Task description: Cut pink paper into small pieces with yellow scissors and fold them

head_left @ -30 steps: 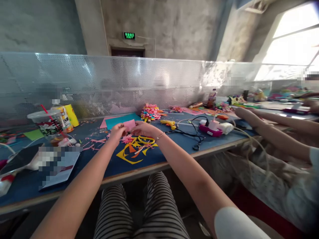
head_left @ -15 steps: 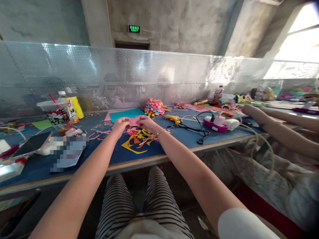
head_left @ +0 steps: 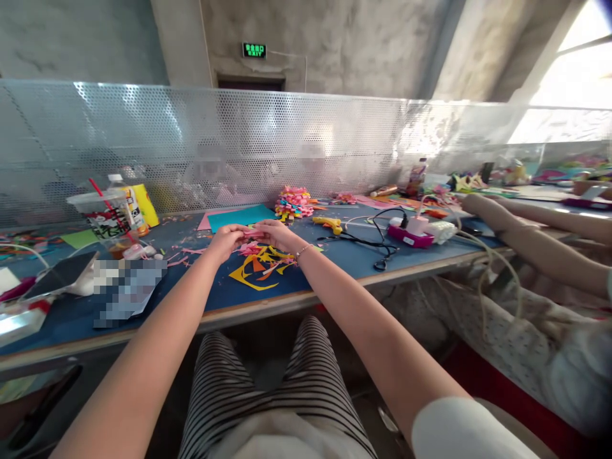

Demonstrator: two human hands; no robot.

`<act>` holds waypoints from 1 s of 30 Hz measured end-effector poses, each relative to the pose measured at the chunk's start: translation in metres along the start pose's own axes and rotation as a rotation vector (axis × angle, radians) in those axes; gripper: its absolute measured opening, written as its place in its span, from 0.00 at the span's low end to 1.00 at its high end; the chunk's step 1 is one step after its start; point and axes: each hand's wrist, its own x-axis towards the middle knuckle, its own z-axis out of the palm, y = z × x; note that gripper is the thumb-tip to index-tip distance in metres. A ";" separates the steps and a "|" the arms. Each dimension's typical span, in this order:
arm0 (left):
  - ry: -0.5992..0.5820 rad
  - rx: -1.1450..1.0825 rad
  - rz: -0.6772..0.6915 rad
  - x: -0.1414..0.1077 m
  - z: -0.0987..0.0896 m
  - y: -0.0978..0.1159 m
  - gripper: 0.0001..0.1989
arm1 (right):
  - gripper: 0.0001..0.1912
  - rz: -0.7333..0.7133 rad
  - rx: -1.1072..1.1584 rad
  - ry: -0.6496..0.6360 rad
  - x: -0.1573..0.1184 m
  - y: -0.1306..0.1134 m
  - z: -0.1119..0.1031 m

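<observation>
Between my two hands, above the blue tabletop, is a small piece of pink paper (head_left: 250,234). My left hand (head_left: 226,242) pinches its left end, and my right hand (head_left: 275,234) grips it from the right with the fingers laid over it. The fingers cover much of the paper, so its folds cannot be made out. Yellow, orange and pink paper scraps (head_left: 261,268) lie just below the hands. Behind them rest a teal sheet (head_left: 241,217) and a bundle of pink, yellow and blue paper strips (head_left: 292,203).
A yellow glue gun (head_left: 327,224), black cable and magenta power strip (head_left: 410,237) lie to the right. A plastic cup with a red straw (head_left: 108,220) and a phone (head_left: 62,275) stand left. A perforated metal screen (head_left: 239,146) borders the table; another person's arms (head_left: 540,236) reach in at right.
The pink paper was stretched flat between both hands; it now shows as a narrower strip. My right hand has come closer to the left one.
</observation>
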 end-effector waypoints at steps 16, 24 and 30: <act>0.029 0.092 0.080 0.004 -0.003 -0.006 0.18 | 0.09 -0.170 -0.174 0.146 0.002 0.004 0.006; 0.025 0.035 0.071 0.005 -0.005 -0.007 0.17 | 0.11 -0.191 -0.224 0.118 0.006 0.007 0.001; 0.040 0.055 0.076 0.003 -0.003 -0.005 0.16 | 0.10 -0.204 -0.270 0.101 0.003 0.006 0.001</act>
